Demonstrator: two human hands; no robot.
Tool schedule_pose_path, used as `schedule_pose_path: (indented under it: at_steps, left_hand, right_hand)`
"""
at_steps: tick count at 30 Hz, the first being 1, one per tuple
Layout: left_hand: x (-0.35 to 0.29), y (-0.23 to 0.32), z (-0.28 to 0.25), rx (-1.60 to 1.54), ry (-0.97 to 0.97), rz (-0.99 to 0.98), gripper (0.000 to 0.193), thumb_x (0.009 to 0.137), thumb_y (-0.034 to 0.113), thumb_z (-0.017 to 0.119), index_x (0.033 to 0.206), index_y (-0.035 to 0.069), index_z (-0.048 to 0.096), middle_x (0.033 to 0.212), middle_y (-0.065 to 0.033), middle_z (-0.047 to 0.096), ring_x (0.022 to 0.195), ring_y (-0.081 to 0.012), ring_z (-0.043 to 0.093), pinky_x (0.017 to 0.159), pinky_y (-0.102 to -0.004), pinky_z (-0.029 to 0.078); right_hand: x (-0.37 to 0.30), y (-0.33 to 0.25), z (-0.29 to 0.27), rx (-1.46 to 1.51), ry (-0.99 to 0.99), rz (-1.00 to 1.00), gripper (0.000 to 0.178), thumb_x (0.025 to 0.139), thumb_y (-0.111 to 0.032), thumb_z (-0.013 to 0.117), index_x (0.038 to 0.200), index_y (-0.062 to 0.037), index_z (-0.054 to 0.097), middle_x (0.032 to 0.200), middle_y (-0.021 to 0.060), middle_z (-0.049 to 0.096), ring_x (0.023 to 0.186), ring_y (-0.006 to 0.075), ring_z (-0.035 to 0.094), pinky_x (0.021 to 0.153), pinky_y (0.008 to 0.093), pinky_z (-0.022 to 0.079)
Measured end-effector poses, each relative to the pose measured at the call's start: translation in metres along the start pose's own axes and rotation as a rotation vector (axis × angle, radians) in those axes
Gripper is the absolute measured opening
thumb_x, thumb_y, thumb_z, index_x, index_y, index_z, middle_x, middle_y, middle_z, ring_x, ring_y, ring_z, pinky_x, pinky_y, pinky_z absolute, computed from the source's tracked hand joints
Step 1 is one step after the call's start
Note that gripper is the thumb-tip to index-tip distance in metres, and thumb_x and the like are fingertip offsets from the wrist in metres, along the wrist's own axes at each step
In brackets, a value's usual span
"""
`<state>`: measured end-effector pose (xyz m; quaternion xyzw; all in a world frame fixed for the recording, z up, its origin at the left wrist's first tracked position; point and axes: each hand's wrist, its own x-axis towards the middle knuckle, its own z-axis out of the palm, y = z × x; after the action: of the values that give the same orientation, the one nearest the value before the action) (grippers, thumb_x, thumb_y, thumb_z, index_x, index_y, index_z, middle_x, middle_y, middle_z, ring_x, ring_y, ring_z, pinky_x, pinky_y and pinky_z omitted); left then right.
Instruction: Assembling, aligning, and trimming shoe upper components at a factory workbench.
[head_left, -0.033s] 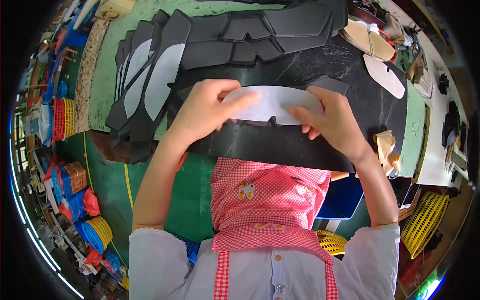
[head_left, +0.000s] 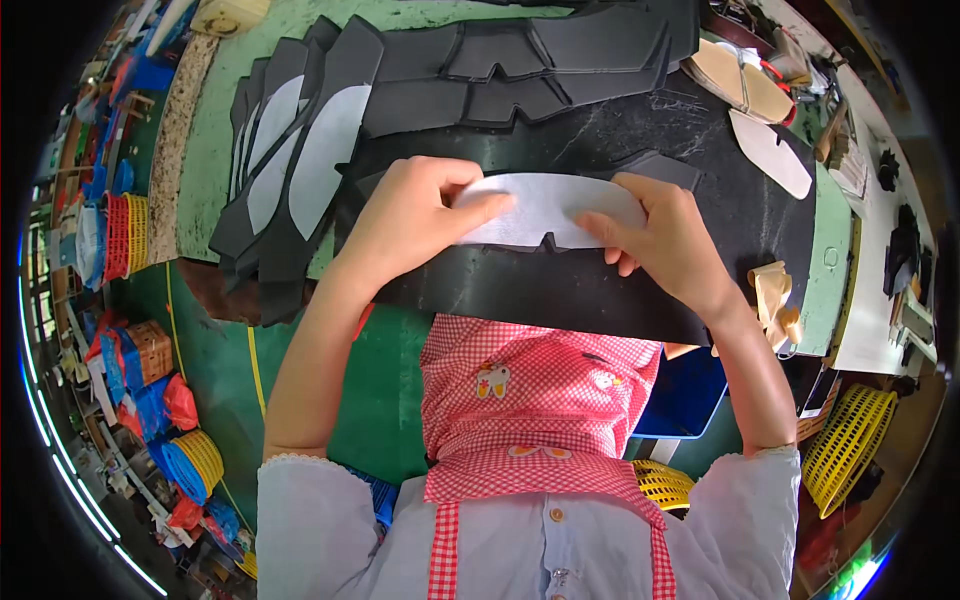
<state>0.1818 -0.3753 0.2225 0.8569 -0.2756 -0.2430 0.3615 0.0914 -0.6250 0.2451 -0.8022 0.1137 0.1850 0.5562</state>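
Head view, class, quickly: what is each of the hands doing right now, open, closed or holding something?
Left hand: closed, holding the left end of the white curved piece.
Right hand: closed, holding its right end.

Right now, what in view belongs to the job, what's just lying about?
Likely job:
white curved patch, gripped by left hand and right hand
black notched piece beneath
black pieces bearing white patches, left

Likely lying about:
yellow perforated plastic basket, right
blue plastic bin
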Motion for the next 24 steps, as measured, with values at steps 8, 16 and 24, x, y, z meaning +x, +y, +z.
schedule_pose_path:
  at_steps: [8, 16, 24]
  left_hand:
    - [0.004, 0.0, 0.001, -0.062, -0.04, -0.123, 0.047, 0.091, 0.025, 0.076, 0.065, 0.003, 0.043, 0.054, 0.0027, 0.034, 0.052, -0.0034, 0.036, 0.046, -0.0286, 0.026]
    - [0.014, 0.011, -0.014, 0.615, 0.195, 0.271, 0.041, 0.07, 0.029, 0.084, 0.087, 0.007, 0.054, 0.086, -0.0083, 0.059, 0.087, -0.0295, 0.058, 0.072, -0.0406, 0.046]
    - [-0.036, -0.012, -0.028, -0.276, 0.108, -0.017, 0.034, 0.08, 0.014, 0.081, 0.099, 0.004, 0.054, 0.093, -0.0071, 0.061, 0.088, -0.0179, 0.059, 0.081, -0.0291, 0.046]
  right_hand:
    - [0.016, -0.006, 0.001, -0.314, -0.068, 0.109, 0.033, 0.088, -0.031, 0.073, 0.09, 0.0018, 0.07, 0.067, 0.0107, 0.069, 0.057, 0.0195, 0.069, 0.056, 0.0312, 0.054]
    - [0.007, 0.002, -0.023, -0.905, 0.145, -0.005, 0.045, 0.081, -0.048, 0.075, 0.078, -0.0032, 0.069, 0.07, 0.014, 0.068, 0.069, 0.034, 0.069, 0.065, 0.0406, 0.055]
    - [0.009, 0.071, -0.12, -1.088, 1.012, -0.586, 0.039, 0.084, -0.037, 0.077, 0.106, -0.0082, 0.064, 0.089, 0.0105, 0.071, 0.083, 0.0284, 0.069, 0.073, 0.0421, 0.055]
